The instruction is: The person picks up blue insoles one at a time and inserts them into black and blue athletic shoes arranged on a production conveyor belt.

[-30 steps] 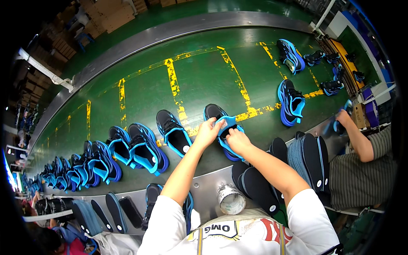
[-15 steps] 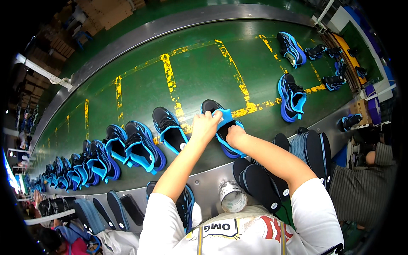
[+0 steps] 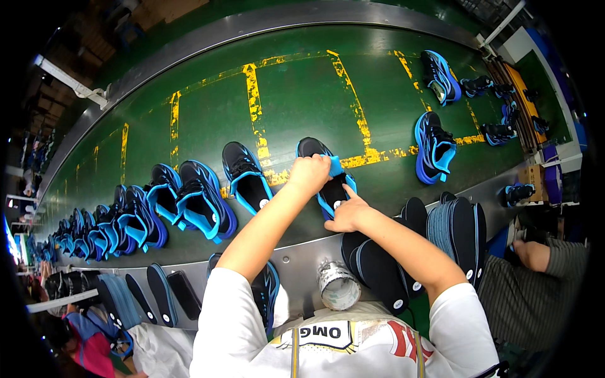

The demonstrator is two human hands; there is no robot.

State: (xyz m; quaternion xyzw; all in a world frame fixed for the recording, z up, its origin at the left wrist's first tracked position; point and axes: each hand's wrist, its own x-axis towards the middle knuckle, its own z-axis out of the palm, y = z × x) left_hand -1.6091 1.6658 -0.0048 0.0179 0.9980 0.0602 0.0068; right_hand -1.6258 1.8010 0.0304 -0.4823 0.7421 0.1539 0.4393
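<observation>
A black and blue sneaker (image 3: 315,151) lies on the green conveyor belt (image 3: 302,101) in front of me. My left hand (image 3: 309,173) grips its blue tongue near the top of the opening. My right hand (image 3: 345,214) rests at the heel end, fingers pressing a black insole into the shoe. Another black and blue sneaker (image 3: 244,176) lies just left of it.
A row of several sneakers (image 3: 151,205) runs off to the left on the belt; more sneakers (image 3: 435,148) sit to the right. Stacked black insoles (image 3: 384,271) and a tape roll (image 3: 338,286) lie on the metal ledge (image 3: 296,258). Another person's arm (image 3: 535,255) is at the right.
The sneakers have drifted left with the belt. My hands followed the shoe, and the right hand slid from the opening down to the heel end.
</observation>
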